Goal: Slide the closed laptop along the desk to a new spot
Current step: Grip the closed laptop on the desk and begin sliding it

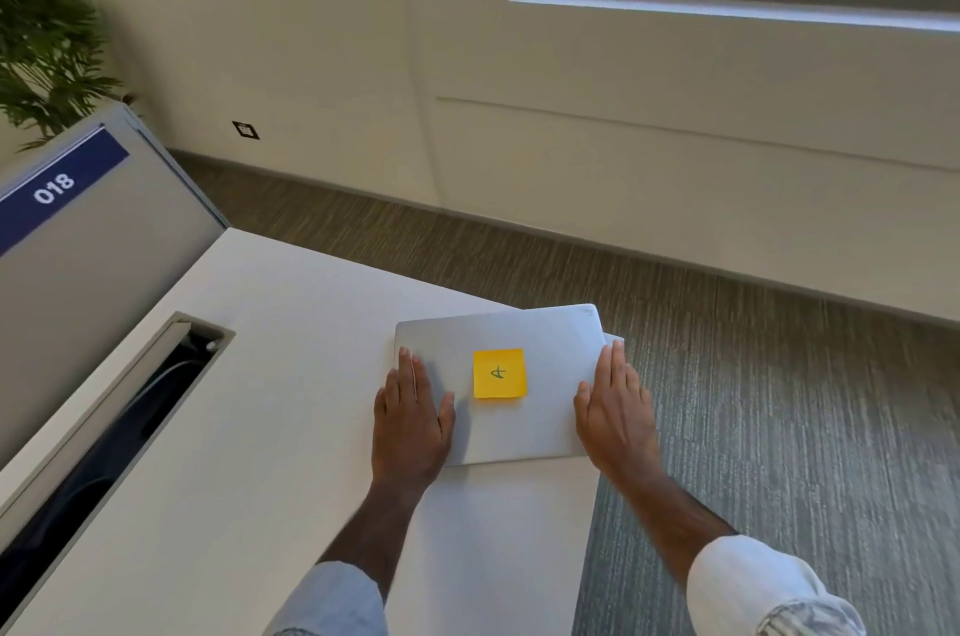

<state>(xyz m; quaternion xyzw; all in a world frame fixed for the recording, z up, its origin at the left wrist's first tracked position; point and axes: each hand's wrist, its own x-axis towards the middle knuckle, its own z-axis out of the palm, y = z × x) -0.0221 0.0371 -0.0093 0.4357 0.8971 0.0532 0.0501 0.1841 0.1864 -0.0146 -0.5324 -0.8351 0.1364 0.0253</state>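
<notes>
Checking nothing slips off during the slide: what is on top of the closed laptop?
A yellow sticky note sits mid-lid on the closed laptop. The left hand and right hand lie flat on its side edges. The lid beneath the palms is hidden.

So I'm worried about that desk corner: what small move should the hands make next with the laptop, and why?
Probably push it left, toward the desk's middle. The laptop lies closed at the desk's right corner, its far right corner past the edge. The left hand and right hand lie flat on its sides, and bare desk lies to the left.

Bright even daylight, soft shadows (wide-angle bending at edges) — slightly blurry
</notes>
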